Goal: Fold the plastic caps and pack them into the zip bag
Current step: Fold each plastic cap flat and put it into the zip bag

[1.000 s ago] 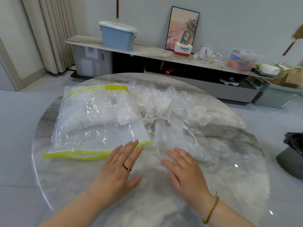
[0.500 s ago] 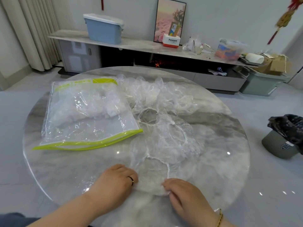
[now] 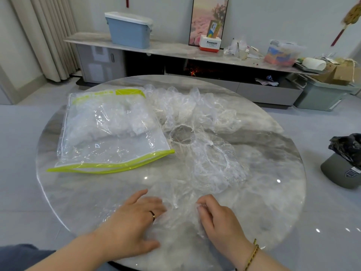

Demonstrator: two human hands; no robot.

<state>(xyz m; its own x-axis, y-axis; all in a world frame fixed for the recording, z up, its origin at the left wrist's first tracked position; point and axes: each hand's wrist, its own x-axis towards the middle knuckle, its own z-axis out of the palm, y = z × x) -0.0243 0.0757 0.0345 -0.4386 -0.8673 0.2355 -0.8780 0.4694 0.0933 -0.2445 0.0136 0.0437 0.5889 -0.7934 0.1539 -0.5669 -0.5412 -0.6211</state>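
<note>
Cap (image 3: pixel 180 216) at table's (image 3: pixel 273 196) near edge, btw both hands; L hand (image 3: pixel 136 220) flat, pressing it; R hand (image 3: pixel 216 218) grip pinches its rim; I'd press air out, fold rim to rim; bag (image 3: pixel 109 137) lies near left edge.

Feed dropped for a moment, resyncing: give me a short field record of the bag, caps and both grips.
zip bag: flat on table, left side, caps inside
loose caps: heaped right of the bag
working cap: spread at near edge, under both hands
left-hand grip: rests on working cap, hold unclear
right-hand grip: fingers curled, pinching working cap
</note>
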